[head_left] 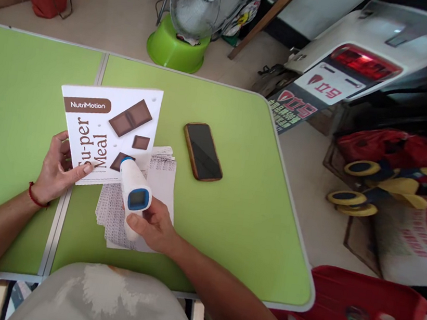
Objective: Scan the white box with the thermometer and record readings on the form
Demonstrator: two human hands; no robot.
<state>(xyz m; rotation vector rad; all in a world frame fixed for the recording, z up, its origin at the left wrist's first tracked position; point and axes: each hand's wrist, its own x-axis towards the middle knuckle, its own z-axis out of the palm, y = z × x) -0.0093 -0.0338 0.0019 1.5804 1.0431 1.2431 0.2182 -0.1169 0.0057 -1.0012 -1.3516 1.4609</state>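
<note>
My left hand grips the lower left corner of a white box printed "NutriMotion Su-per Meal" with brown chocolate pieces, its thumb across the front. In my right hand is a white and blue infrared thermometer, fingers wrapped round its handle. The thermometer's front end overlaps the lower right of the box; whether they touch I cannot tell. Its small grey screen faces me. Beneath both lies a loose stack of printed papers on the green folding table.
A smartphone in a brown case lies right of the papers. Beyond the table's far edge, a fan rests on a green plastic stool. A white scooter stands at the far right. A red chair is beside the right edge.
</note>
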